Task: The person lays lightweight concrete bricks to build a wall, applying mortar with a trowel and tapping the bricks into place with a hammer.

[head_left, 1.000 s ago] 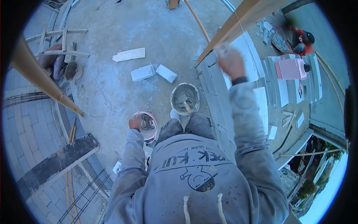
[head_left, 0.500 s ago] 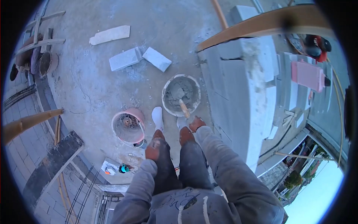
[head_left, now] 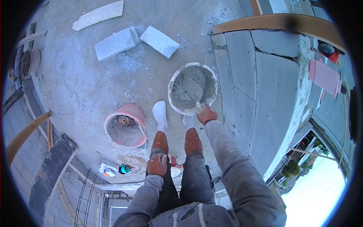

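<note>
A bucket (head_left: 171, 99) of wet grey mortar (head_left: 187, 85) stands on the floor just ahead of my feet. My right hand (head_left: 207, 114) is at its near rim, closed around the handle of a trowel (head_left: 198, 106). The trowel's blade is in the mortar and hard to make out. On my left knee lies my left hand (head_left: 157, 164), fingers laid flat over it and nothing held. Left of my feet, a pinkish bucket (head_left: 137, 113) leans with its opening toward me, some debris inside.
Pale blocks (head_left: 117, 43) and a long slab (head_left: 99, 16) lie on the floor ahead. A block wall (head_left: 261, 83) rises close on the right, with a wooden beam (head_left: 264, 22) across its end. A dark board (head_left: 53, 170) is at lower left, beside a turquoise item (head_left: 123, 169).
My right hand has moved forward onto the trowel handle, which stood free in the mortar before. My left hand stays at my left knee. The view has shifted.
</note>
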`<state>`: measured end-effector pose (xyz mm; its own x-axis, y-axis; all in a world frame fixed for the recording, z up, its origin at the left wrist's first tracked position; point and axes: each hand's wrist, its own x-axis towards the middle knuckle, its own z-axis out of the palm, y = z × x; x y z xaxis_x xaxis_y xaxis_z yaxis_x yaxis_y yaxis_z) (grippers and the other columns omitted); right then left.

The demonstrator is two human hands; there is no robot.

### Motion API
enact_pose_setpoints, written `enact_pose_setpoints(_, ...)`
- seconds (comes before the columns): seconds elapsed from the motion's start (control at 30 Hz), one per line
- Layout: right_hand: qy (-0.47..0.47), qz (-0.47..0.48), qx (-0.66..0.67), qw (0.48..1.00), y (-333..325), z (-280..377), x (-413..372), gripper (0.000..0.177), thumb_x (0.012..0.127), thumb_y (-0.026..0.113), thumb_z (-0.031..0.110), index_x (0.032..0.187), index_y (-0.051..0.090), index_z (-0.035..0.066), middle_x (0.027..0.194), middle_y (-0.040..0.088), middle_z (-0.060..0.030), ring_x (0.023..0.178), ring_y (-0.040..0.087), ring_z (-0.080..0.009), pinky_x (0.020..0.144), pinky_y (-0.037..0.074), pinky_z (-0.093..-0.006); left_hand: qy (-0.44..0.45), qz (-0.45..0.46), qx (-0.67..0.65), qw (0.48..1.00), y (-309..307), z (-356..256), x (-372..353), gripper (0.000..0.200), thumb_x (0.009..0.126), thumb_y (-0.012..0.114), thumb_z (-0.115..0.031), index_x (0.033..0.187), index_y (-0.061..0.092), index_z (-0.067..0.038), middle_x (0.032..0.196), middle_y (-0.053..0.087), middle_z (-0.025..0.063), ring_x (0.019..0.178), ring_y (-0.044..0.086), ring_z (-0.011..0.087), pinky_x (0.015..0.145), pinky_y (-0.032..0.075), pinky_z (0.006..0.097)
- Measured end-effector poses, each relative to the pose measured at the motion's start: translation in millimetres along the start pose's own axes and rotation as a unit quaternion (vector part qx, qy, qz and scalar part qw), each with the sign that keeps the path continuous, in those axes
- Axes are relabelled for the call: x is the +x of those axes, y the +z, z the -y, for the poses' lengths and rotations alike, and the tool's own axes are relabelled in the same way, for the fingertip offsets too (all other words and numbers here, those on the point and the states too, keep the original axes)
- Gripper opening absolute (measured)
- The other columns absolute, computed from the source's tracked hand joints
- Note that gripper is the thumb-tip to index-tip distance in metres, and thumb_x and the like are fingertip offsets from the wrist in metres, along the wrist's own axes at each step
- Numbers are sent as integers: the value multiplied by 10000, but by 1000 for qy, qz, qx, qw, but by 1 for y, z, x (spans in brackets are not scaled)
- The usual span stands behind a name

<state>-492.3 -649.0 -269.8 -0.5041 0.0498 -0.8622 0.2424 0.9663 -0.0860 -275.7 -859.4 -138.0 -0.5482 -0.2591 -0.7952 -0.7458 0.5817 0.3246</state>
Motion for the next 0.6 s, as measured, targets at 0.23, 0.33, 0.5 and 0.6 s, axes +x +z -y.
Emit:
enact_pose_setpoints(0.23, 120, -221, 22, 968, -16, -1, 52, 495, 856, 449, 466, 1131, 541, 65, 1048, 594, -249, 991, 573, -369, 880, 431, -436, -15, 8, 61, 998, 8, 11, 4, 330, 863, 504, -342, 916, 639, -46, 911, 633, 166, 889, 589, 340, 785, 438, 466)
enact_pose_setpoints(0.33, 161, -169, 88, 968, 16, 6, 54, 583, 912, 274, 490, 1130, 522, 9, 1056, 590, -252, 999, 572, -366, 877, 436, -412, -47, 30, 45, 997, 0, 6, 7, 366, 855, 508, -364, 920, 633, -26, 920, 631, 170, 897, 589, 352, 806, 432, 467)
enact_pose_setpoints(0.5, 119, -87, 46, 988, 82, -15, 37, 546, 891, 377, 433, 1195, 452, -14, 996, 618, -218, 955, 593, -357, 841, 455, -402, -49, 28, 42, 998, 2, 7, 9, 384, 845, 521, -376, 933, 628, -19, 911, 632, 183, 885, 594, 358, 804, 436, 468)
enact_pose_setpoints(0.6, 56, -65, 101, 991, 89, -14, 8, 465, 866, 458, 305, 1259, 404, 61, 920, 624, -162, 915, 596, -334, 802, 472, -392, -68, 58, 37, 995, 3, 2, 8, 400, 838, 526, -391, 941, 628, -19, 929, 627, 196, 909, 591, 355, 817, 433, 463)
